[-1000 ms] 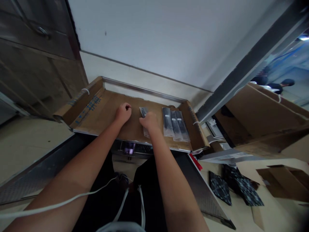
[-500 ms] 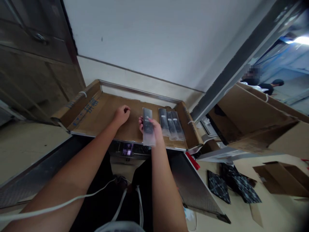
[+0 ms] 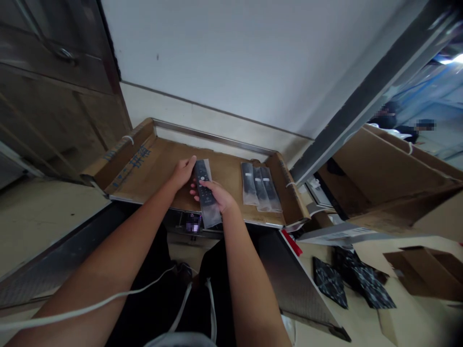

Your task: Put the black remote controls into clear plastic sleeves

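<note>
Closest in, a white cord (image 3: pixel 108 296) lies across my left forearm. Now to the main action: my right hand (image 3: pixel 217 195) is wrapped firmly around the middle of a black remote control (image 3: pixel 204 193), fingertips curling out past its far side. My left hand (image 3: pixel 183 173) is partly open, fingers against the top of the clear plastic sleeve (image 3: pixel 212 217); I can't tell whether it's actually pinching. That remote looks light and stiff, but the sleeve will be slippery, so I'd trust a grip on the solid body rather than the loose sleeve end. It's held just above the bench (image 3: pixel 217 164), left of centre, with the sleeve's lower end out past the front edge. Beyond it, towards the right end, three more sleeved remotes (image 3: pixel 258 185) lie side by side, slightly overlapping. A bent cardboard flap with blue print (image 3: pixel 132 161) lines the left end, and a metal strip (image 3: pixel 213 137) runs along the back edge. Further off on the right, black patterned bags (image 3: pixel 361 284) sit on the floor (image 3: pixel 361 318) below large cardboard sheets (image 3: pixel 390 178), and two people (image 3: pixel 388 118) are in the distance.
</note>
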A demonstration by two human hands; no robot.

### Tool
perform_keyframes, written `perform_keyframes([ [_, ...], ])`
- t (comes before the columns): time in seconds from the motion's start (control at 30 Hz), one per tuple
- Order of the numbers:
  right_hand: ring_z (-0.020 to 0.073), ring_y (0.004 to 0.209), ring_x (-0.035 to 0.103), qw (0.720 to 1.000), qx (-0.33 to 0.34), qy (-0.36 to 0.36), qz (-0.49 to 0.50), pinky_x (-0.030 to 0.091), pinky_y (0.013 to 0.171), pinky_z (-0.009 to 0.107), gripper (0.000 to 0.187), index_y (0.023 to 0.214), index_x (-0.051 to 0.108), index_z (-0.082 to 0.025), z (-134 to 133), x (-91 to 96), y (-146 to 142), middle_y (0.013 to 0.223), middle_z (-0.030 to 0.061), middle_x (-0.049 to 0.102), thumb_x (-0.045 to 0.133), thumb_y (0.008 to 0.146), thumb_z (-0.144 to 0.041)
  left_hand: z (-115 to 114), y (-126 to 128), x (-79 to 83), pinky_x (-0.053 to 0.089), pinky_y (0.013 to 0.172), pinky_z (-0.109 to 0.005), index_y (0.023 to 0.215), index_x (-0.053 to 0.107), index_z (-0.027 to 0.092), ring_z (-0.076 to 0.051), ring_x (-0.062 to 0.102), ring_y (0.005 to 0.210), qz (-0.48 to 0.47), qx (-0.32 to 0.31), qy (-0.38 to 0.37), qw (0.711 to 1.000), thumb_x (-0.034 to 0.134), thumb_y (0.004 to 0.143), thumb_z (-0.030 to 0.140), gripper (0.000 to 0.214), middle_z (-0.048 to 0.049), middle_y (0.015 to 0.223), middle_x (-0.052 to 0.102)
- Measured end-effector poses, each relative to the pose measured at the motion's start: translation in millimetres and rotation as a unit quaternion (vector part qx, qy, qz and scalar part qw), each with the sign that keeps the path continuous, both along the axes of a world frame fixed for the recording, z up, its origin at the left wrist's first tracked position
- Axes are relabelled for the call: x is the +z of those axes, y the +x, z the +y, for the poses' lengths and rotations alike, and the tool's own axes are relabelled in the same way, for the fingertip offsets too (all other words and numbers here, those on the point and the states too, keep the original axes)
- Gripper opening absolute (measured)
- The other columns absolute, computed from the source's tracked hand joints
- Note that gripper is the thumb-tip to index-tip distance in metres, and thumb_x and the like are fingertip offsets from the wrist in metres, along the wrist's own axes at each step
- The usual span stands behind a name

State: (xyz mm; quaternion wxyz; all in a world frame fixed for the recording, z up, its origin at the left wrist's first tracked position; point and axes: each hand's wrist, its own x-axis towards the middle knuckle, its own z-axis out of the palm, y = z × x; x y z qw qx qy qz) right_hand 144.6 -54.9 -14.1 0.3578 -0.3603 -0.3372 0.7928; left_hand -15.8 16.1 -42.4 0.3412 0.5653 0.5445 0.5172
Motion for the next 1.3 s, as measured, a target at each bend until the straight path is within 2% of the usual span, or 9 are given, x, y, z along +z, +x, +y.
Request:
perform_keyframes([
  [0.17,0.0169,0.077,0.072,1.0,0.003,0.004,-0.008,0.062,0.065,0.027,0.016,0.102,0.067,-0.015,3,-0.4,-1,0.091,0.0065,0.073,0.067,0.087,-0.02,1,1,0.0,0.028,0.052,-0.026,0.06,0.045,0.019,-0.013,0.04,0.054,0.046,0.042,0.019,0.998,0.039,0.092,0.06,0.053,0.0016,0.055,0.043],
  [0.57,0.0156,0.073,0.069,1.0,-0.003,-0.014,-0.006,0.062,0.065,0.029,0.012,0.099,0.065,-0.014,7,-0.6,-3,0.088,0.0058,0.071,0.063,0.089,-0.02,2,2,0.5,0.024,0.053,-0.027,0.058,0.042,0.02,-0.013,0.038,0.054,0.09,0.056,0.034,0.994,0.039,0.094,0.051,0.048,0.0017,0.055,0.041],
  [0.8,0.0151,0.071,0.069,1.0,0.005,0.02,-0.018,0.062,0.064,0.028,0.025,0.093,0.059,-0.017,4,-4.1,-1,0.076,0.0011,0.068,0.072,0.074,-0.008,7,1,0.8,0.023,0.054,-0.028,0.055,0.041,0.02,-0.014,0.037,0.054,0.108,0.111,0.034,0.987,0.04,0.095,0.045,0.047,0.0017,0.054,0.038],
  [1.07,0.0138,0.06,0.066,0.997,0.017,0.033,-0.072,0.062,0.062,0.03,0.028,0.086,0.055,-0.018,4,-2.3,0,0.071,0.0004,0.067,0.073,0.069,-0.004,9,-1,-4.2,0.023,0.053,-0.028,0.055,0.04,0.02,-0.014,0.036,0.055,0.077,0.116,0.045,0.989,0.042,0.094,0.048,0.048,0.0019,0.054,0.037],
  [1.3,0.0179,0.067,0.07,0.996,0.04,0.022,-0.078,0.062,0.065,0.032,0.031,0.091,0.053,-0.019,0,4.7,6,0.073,0.0027,0.069,0.074,0.07,-0.013,13,-1,-11.9,0.023,0.051,-0.026,0.057,0.041,0.02,-0.012,0.034,0.054,0.028,0.101,0.056,0.993,0.043,0.094,0.051,0.048,0.003,0.055,0.035],
])
